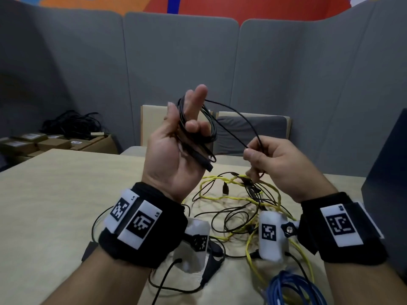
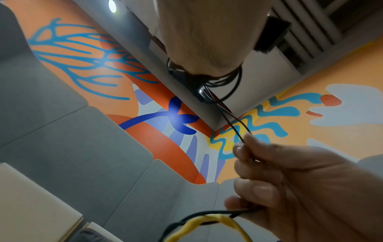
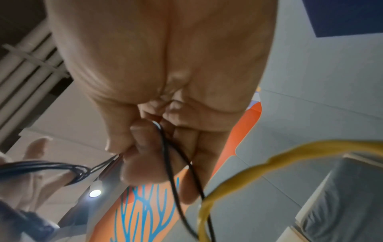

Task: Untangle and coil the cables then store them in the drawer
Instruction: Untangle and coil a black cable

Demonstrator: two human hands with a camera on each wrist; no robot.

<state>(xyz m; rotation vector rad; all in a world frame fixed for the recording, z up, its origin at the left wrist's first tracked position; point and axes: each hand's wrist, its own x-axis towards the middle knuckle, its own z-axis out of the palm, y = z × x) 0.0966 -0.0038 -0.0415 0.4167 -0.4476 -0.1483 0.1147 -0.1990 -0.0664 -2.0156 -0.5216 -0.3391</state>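
Black cable is looped around 2 raised fingers of the left hand above the table; the right hand pinches its free strand.

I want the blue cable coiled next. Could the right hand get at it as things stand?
Probably not yet: the right hand pinches the black cable that the left hand is coiling. The blue cable lies uncovered below that wrist, so freeing the grip should suffice.
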